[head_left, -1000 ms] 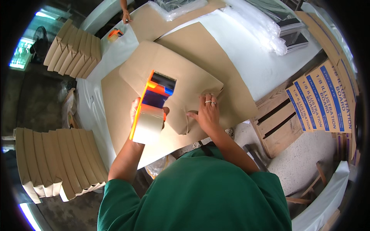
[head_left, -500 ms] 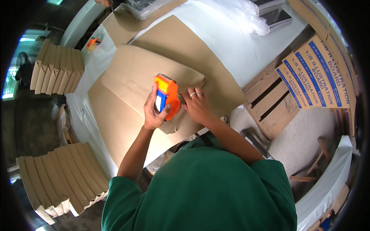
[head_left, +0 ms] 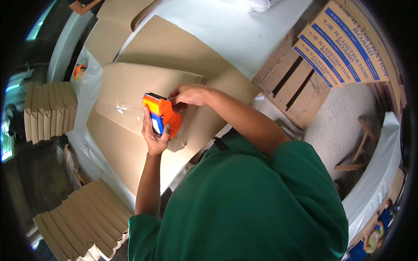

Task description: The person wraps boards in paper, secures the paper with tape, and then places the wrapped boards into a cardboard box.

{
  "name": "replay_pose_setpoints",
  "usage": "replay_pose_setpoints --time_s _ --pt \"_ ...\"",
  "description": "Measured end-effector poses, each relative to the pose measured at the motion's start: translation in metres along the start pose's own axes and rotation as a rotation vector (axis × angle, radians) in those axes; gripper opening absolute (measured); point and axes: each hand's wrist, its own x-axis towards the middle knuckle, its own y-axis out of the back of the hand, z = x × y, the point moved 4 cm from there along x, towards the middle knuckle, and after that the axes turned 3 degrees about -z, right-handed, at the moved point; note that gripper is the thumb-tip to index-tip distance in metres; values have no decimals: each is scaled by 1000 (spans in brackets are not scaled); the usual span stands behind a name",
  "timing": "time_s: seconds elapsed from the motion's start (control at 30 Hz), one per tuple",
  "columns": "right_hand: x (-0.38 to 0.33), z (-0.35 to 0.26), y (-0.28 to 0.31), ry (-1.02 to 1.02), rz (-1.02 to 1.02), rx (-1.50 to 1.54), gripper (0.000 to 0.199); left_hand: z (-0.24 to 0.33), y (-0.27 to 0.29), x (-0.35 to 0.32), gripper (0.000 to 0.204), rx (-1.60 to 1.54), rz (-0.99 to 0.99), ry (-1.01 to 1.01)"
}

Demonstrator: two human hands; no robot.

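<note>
My left hand (head_left: 154, 139) is wrapped round an orange and blue tape dispenser (head_left: 163, 108), held tilted above a parcel in brown paper (head_left: 139, 80). Close against the dispenser's right side, my right hand (head_left: 191, 94) is closed with its fingers curled. Its fingertips are partly hidden, and whatever they pinch is too small to make out. Shiny clear tape (head_left: 126, 108) shows on the parcel's paper, left of the dispenser. Under the parcel lies a large flat sheet of brown paper (head_left: 174, 43).
Stacks of wrapped brown parcels stand at the left (head_left: 50, 111) and lower left (head_left: 82, 217). Another orange dispenser (head_left: 79, 71) lies at the table's left edge. At right are a wooden pallet (head_left: 300, 98) and printed cartons (head_left: 348, 48). Part of another person's arm (head_left: 85, 6) shows at the top left.
My right hand has risen from the parcel's near right end to the dispenser, and its fingers have curled in. The left hand still holds the dispenser. The whole view has shifted.
</note>
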Motion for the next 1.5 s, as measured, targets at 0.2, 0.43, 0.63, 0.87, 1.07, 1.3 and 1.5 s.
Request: replay_pose_setpoints --time_s 0.2,0.43,0.63,0.87,1.07,1.3,1.5 --pt "-1 16 4 121 118 71 20 8 -8 13 76 8 -101 12" --pt "-26 5 0 317 484 214 22 3 0 14 75 -47 -84 33" --pt "-40 -10 -12 555 316 -355 25 3 -1 8 76 -61 -42 26" --pt "-27 -3 -21 704 486 -482 18 10 -3 4 77 -62 30 0" --pt "-11 -9 -10 592 441 -1119 14 1 -8 4 78 -13 8 3" --pt "-15 -2 -5 554 430 -457 19 -12 1 -4 80 -18 31 -66" --pt "-16 0 -7 497 534 -213 18 -12 2 -5 80 66 102 -138"
